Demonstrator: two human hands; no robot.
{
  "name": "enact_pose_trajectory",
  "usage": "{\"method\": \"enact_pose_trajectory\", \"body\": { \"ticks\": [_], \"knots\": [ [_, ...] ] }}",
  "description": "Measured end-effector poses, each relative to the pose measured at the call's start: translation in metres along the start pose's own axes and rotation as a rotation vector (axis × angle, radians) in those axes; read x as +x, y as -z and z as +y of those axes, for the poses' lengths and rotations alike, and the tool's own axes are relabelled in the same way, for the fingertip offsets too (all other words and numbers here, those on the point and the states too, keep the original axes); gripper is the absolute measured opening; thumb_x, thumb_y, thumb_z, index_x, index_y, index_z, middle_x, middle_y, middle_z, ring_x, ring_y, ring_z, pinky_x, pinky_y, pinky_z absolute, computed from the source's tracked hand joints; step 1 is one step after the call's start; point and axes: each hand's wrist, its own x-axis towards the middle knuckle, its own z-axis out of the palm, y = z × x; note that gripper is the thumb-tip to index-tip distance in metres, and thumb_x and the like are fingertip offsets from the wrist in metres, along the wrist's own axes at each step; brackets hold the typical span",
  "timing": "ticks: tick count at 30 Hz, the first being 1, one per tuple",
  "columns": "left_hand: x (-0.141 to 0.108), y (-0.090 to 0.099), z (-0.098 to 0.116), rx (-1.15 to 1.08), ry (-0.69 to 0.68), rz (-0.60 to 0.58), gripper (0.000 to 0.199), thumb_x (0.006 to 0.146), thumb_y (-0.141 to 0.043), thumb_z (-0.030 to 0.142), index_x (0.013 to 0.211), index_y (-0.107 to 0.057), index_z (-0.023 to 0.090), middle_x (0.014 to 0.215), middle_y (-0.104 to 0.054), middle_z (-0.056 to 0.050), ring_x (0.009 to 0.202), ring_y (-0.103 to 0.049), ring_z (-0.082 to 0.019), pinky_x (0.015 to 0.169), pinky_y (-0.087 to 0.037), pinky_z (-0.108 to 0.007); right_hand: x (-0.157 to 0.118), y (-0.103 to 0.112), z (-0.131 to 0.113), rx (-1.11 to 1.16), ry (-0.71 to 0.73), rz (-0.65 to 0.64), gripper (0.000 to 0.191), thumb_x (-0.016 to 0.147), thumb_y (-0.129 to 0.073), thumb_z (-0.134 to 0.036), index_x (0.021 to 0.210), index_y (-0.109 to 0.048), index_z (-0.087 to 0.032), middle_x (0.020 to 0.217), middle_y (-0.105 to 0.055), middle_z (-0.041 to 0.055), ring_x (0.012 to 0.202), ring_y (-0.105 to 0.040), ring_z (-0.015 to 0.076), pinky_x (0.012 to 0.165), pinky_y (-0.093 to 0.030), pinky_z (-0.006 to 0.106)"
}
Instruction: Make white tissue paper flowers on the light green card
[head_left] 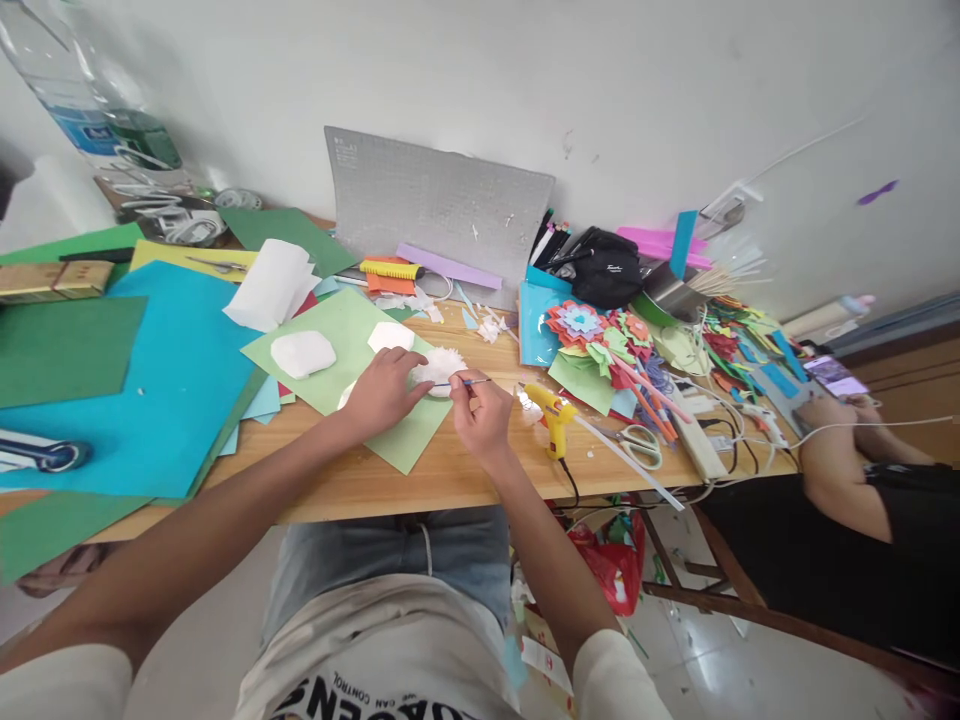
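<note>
A pale green sheet of paper [409, 440] lies in front of me on the wooden table. Over it, my left hand [384, 392] has its thumb and fingertips on a fluffy white fringed paper piece [448, 362]. My right hand [484, 415] is closed around a thin dark, pen-like stick [474, 380], whose other end reaches across the white piece toward my left thumb. Its exact kind is too small to tell. A white paper cutout [303, 354] lies on the left of the green sheet. Another white cutout [390, 337] sits just behind my left hand, and a third is mostly hidden under it.
Right of my hands lie a yellow glue gun [551, 412], scissors [641, 447] and paper flowers [581, 325]. A grey cutting mat [435, 195] leans on the wall. Blue paper [176, 400] and a stapler [45, 452] are left. A co-worker's hand [825, 412] holds a phone.
</note>
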Motion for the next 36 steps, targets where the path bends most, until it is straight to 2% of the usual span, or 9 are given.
{"method": "enact_pose_trajectory", "body": {
  "ticks": [4, 9, 18, 24, 30, 36],
  "knots": [
    [0.004, -0.001, -0.001, -0.005, 0.024, -0.007, 0.024, 0.088, -0.054, 0.030, 0.106, -0.064, 0.018, 0.099, -0.062, -0.010, 0.102, -0.053, -0.028, 0.092, -0.046, -0.042, -0.002, 0.000, -0.001, 0.002, 0.039, 0.015, 0.020, 0.095, -0.046, -0.026, 0.082, -0.061, -0.019, 0.075, -0.067, 0.0030, 0.066, -0.060, 0.0137, 0.064, -0.047, 0.025],
    [0.006, -0.001, -0.006, -0.005, 0.050, -0.004, 0.021, 0.087, -0.056, 0.030, 0.102, -0.065, 0.019, 0.099, -0.061, -0.009, 0.099, -0.053, -0.027, 0.089, -0.046, -0.041, -0.003, 0.004, -0.005, 0.008, 0.054, 0.076, 0.020, 0.095, -0.046, -0.025, 0.083, -0.061, -0.020, 0.074, -0.067, 0.0037, 0.067, -0.062, 0.0149, 0.065, -0.049, 0.027],
    [0.006, 0.002, -0.005, 0.027, 0.047, -0.018, 0.025, 0.088, -0.055, 0.034, 0.106, -0.063, 0.019, 0.098, -0.061, -0.009, 0.099, -0.052, -0.027, 0.088, -0.046, -0.040, -0.003, -0.006, 0.004, -0.004, 0.054, 0.015, 0.022, 0.096, -0.043, -0.027, 0.084, -0.060, -0.021, 0.078, -0.067, 0.0048, 0.071, -0.061, 0.0157, 0.068, -0.049, 0.028],
    [0.008, 0.002, -0.002, 0.127, -0.013, -0.013, 0.027, 0.087, -0.058, 0.032, 0.111, -0.062, 0.020, 0.099, -0.059, -0.010, 0.103, -0.050, -0.029, 0.089, -0.046, -0.042, -0.002, -0.005, 0.004, -0.051, 0.123, -0.049, 0.016, 0.095, -0.045, -0.023, 0.090, -0.060, -0.021, 0.082, -0.068, 0.0059, 0.076, -0.062, 0.0175, 0.069, -0.049, 0.029],
    [0.008, 0.003, -0.002, 0.126, -0.001, -0.012, 0.027, 0.087, -0.058, 0.032, 0.111, -0.062, 0.021, 0.099, -0.059, -0.010, 0.104, -0.050, -0.029, 0.091, -0.045, -0.042, -0.009, 0.002, 0.004, 0.026, 0.115, 0.054, 0.017, 0.095, -0.045, -0.022, 0.087, -0.059, -0.021, 0.077, -0.067, 0.0045, 0.073, -0.062, 0.0169, 0.069, -0.050, 0.030],
    [0.010, 0.003, -0.001, 0.099, -0.014, -0.015, 0.026, 0.086, -0.057, 0.031, 0.110, -0.062, 0.021, 0.097, -0.059, -0.009, 0.103, -0.049, -0.029, 0.091, -0.045, -0.042, -0.010, -0.005, 0.008, -0.015, 0.104, -0.018, 0.019, 0.096, -0.043, -0.024, 0.089, -0.060, -0.021, 0.080, -0.067, 0.0059, 0.076, -0.062, 0.0178, 0.071, -0.050, 0.030]
  ]
}}
